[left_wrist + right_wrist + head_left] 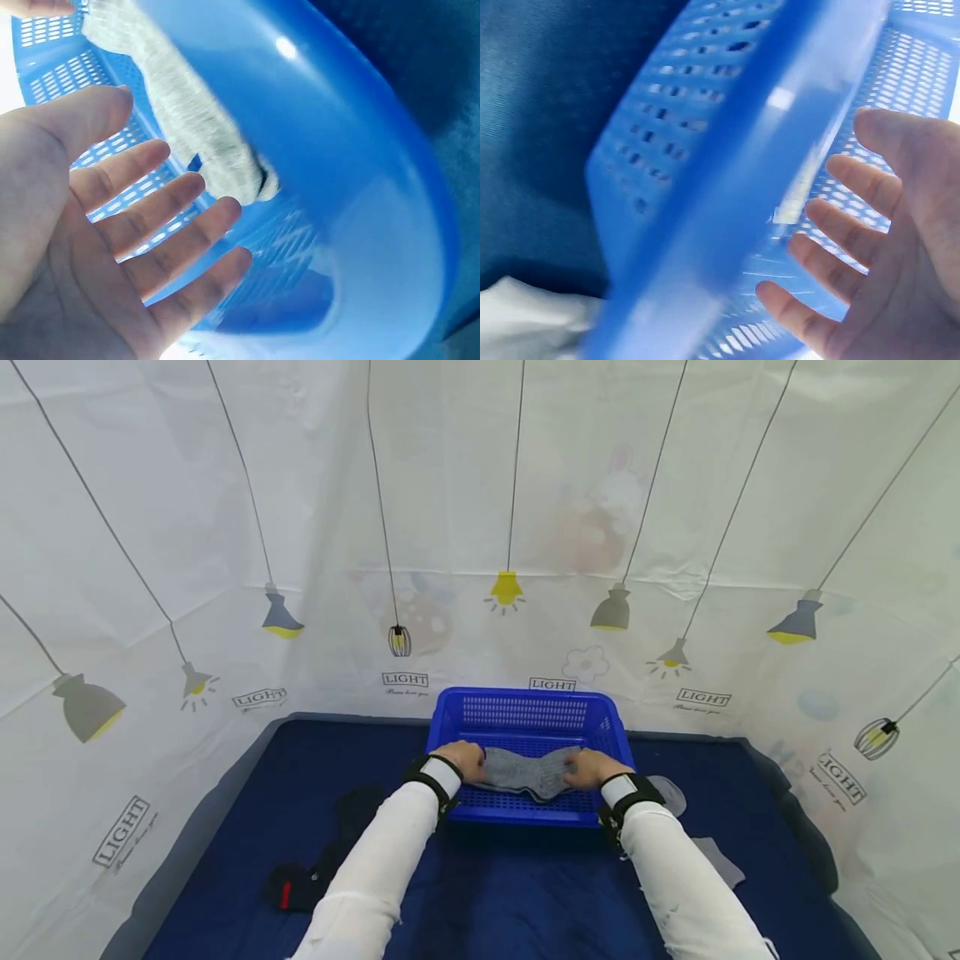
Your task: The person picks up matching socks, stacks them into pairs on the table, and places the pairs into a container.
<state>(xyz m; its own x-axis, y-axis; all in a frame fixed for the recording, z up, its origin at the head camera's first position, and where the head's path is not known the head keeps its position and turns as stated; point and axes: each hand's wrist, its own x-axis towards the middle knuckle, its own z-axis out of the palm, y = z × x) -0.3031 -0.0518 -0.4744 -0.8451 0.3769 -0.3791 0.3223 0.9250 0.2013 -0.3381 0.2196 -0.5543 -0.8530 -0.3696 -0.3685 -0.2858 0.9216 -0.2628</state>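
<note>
Wrist views show spread fingers (161,206) near grey socks (187,112).

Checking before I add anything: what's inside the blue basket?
Grey socks lie in the blue basket, with the left hand and right hand at opposite ends. Whatever is directly beneath the socks is covered, so it can't be seen.

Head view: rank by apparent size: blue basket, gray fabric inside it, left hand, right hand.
1. Blue basket
2. Gray fabric
3. Left hand and right hand: too alike to rank
</note>
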